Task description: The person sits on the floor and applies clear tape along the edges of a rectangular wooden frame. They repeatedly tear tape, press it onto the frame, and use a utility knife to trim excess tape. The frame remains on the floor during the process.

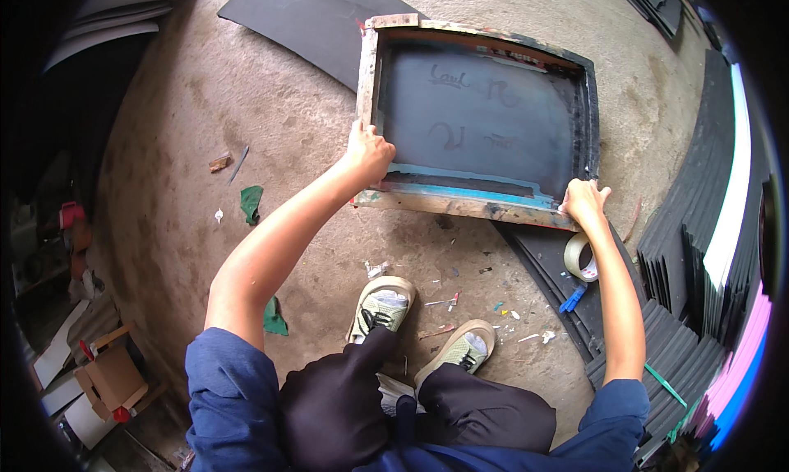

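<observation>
While our left hand (pixel 370 155) grips the screen-printing frame (pixel 464 204) — left rail — our right hand (pixel 584 201) clasps its near-right corner.

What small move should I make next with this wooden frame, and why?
Perhaps ease your right forearm away from the tape roll before moving the wooden frame: in this view forearm and roll appear side by side, while your left hand and right hand both hold the frame.
</observation>
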Motion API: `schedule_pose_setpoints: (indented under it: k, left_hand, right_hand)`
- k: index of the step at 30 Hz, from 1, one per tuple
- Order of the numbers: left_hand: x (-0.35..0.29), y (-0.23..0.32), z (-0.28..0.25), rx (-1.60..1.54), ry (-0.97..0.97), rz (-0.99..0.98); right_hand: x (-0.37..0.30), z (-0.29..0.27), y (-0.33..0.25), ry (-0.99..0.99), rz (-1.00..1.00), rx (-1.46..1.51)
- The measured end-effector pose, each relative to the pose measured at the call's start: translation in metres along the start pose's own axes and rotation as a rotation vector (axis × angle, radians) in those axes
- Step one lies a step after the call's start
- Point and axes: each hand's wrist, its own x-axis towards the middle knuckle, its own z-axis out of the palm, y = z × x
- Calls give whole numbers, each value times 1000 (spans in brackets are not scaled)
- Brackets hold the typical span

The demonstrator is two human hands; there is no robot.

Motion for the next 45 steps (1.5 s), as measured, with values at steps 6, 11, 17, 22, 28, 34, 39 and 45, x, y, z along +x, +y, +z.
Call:
schedule_pose_setpoints:
  k: [6,11,17,22,28,34,39,45]
  left_hand:
    - [-3,6,2,54,-3,5]
    - [-5,13,5,132,-13,0]
    - [-3,17,-5,270,-110,-50]
    - [-17,-4,9,-23,-2,-26]
    - [-60,-2,-5,-725,95,153]
    - [-66,3,29,-489,335,311]
    - [-58,-2,29,-429,326,347]
    - [-59,-9,19,-477,248,393]
  right_hand:
    - [1,2,-2,65,5,-47]
    - [5,-8,-11,-115,26,-141]
    - [7,-4,0,-80,73,-158]
    - [-18,1,-18,226,-172,-139]
    - [-53,8,-99,396,-918,530]
    - [-51,4,-110,266,-903,517]
    - [-43,-6,-104,128,-858,636]
    - [-44,-12,-97,-37,-816,624]
